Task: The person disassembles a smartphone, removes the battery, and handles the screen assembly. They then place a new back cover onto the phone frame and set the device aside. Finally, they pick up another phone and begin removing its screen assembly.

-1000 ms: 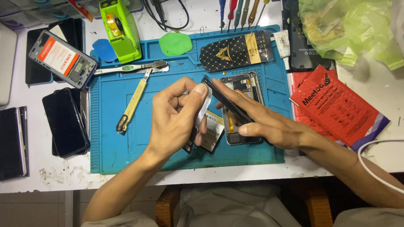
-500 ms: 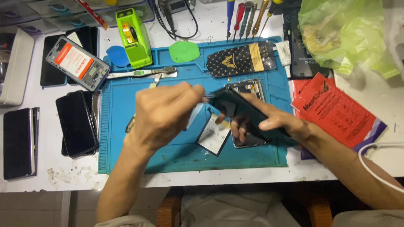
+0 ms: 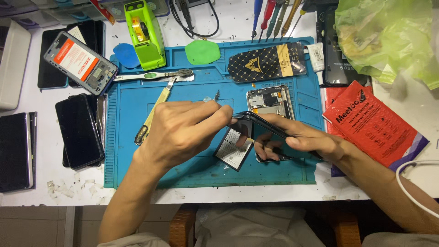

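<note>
The black phone panel (image 3: 270,128) is held edge-up above the blue work mat (image 3: 183,164), just over an opened phone frame (image 3: 270,103) lying on the mat. The right hand (image 3: 306,142) grips the panel from below and along its side, fingers curled round it. The left hand (image 3: 183,130) pinches the panel's near end, fingertips closed. A battery (image 3: 231,153) lies on the mat beneath. The green plastic bag (image 3: 388,36) at the far right holds indistinct items. The grey tray (image 3: 11,68) at the left shows no discernible contents.
</note>
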